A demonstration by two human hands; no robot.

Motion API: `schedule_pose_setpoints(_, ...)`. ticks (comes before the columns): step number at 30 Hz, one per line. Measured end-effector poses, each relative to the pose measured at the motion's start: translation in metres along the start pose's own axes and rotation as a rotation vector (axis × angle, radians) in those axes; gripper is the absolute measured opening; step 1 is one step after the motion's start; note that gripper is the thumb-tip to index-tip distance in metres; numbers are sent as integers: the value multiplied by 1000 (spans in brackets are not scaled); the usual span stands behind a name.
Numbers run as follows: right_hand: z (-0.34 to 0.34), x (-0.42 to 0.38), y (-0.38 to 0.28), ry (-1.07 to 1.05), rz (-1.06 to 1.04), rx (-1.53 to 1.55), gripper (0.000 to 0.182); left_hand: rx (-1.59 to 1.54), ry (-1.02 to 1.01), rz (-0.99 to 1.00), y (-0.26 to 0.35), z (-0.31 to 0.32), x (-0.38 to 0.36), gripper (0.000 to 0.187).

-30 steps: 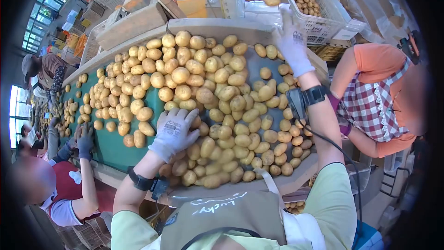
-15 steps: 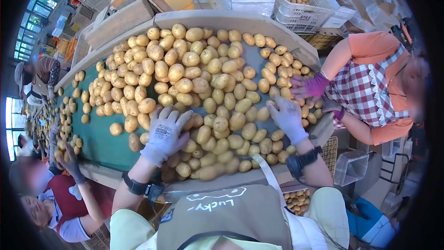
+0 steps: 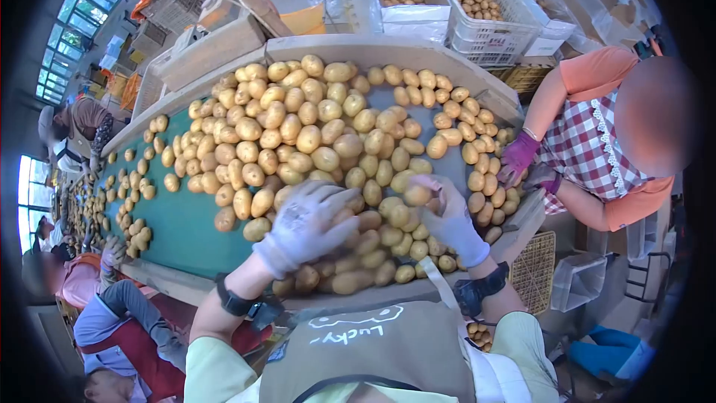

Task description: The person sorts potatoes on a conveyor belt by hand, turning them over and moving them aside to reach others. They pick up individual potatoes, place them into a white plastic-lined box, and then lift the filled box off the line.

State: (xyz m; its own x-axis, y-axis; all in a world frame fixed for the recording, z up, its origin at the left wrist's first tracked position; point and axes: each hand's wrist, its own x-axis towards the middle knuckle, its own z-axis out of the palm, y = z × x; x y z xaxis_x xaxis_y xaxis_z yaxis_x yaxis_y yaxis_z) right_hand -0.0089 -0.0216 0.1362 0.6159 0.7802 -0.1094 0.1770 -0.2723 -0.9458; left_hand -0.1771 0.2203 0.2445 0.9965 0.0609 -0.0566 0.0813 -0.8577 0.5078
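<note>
Head view. Potatoes (image 3: 291, 127): heaped on a green belt (image 3: 183, 227), mostly centre and right. Left hand (image 3: 302, 227): grip apart, fingers spread over near potatoes. Right hand (image 3: 456, 230): grip clamped on a single potato (image 3: 418, 195). Likely hazards: spill over the near rim (image 3: 168, 280), from crowding or too broad a sweep; drop, from a loose pinch on rounded skin; knock against a co-worker's purple-gloved hand (image 3: 520, 155), right. Materials: pale fabric gloves; smooth tan ovals; flat belt; latticed plastic crate (image 3: 496, 36), far.
</note>
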Motion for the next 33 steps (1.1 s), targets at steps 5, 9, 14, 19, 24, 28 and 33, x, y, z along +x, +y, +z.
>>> schedule_pose_setpoints(5, 35, 12, -38, 115, -658, -331, 54, -69, -107, -49, 23, 9, 18, 51)
schedule_pose_setpoints(9, 36, 8, -51, 109, -622, -308, 54, -34, -76, 12, 19, 20, 16, 45)
schedule_pose_setpoints(14, 49, 2, -50, 77, -638, -250, 47, -143, -25, -20, 31, 18, 6, 41)
schedule_pose_setpoints(19, 56, -6, -35, -35, -528, -259, 42, -37, 34, 125, 29, 31, -15, 42)
schedule_pose_setpoints(24, 18, 28, -18, 193, -255, -1000, 45, 395, -115, -157, -2, -18, -39, 15)
schedule_pose_setpoints(28, 58, 35, -31, -238, -486, -776, 50, 592, 62, -194, -30, -17, -27, 65)
schedule_pose_setpoints(33, 11, 66, 38, -41, -230, -1106, 52, 495, -55, -66, -60, -2, -62, 60)
